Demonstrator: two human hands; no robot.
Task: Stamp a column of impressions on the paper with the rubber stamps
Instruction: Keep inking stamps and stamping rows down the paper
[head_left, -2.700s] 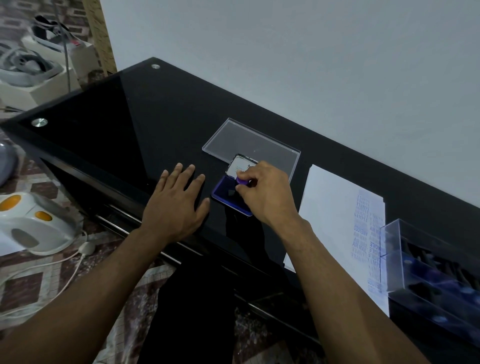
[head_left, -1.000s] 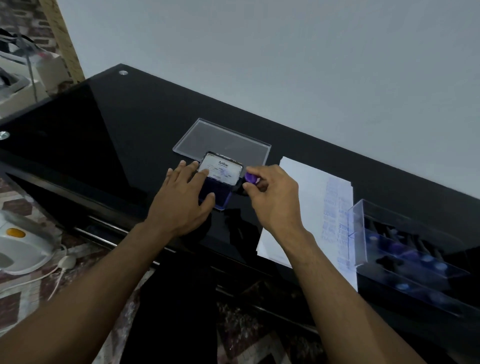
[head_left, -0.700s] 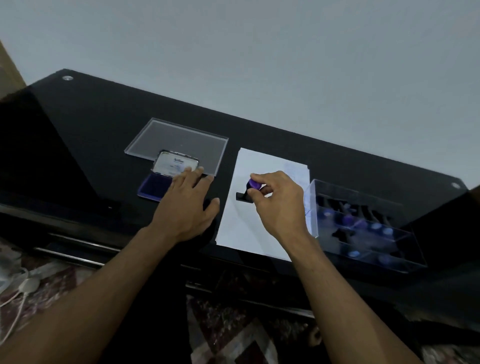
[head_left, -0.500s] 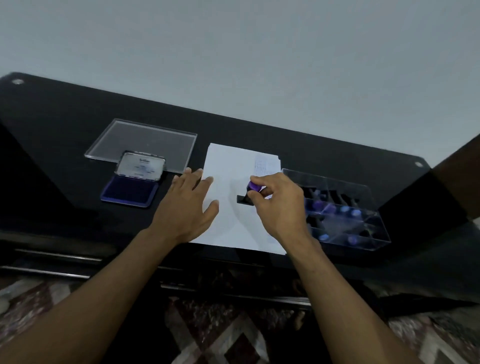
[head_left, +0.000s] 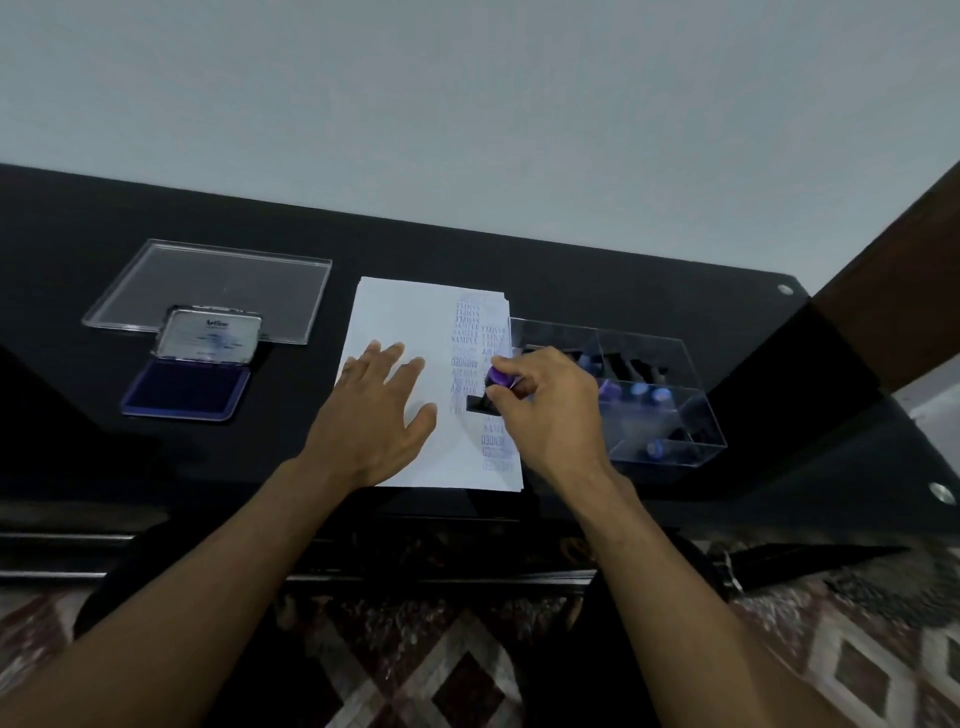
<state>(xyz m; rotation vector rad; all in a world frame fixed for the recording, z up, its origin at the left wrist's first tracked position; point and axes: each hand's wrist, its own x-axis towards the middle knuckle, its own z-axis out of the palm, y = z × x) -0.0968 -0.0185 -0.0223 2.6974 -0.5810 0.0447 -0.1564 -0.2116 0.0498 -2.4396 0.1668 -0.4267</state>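
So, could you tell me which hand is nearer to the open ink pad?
Left. The left hand lies flat on the paper, right of the ink pad; the right hand holds the stamp farther right.

Single view only, head-mounted, wide-angle. It looks forward and steeply down from above the near edge of the black glass tabletop (head_left: 649, 291), facing the pale wall (head_left: 467, 104) behind the far edge. Range is close: both forearms enter from the bottom of frame, and the patterned floor (head_left: 467, 675) shows below the near edge. The tabletop's right corners fall inside the frame; its left end is cut off. Straight edges bow near the margins. No second view is supplied, so no overlap is recorded.
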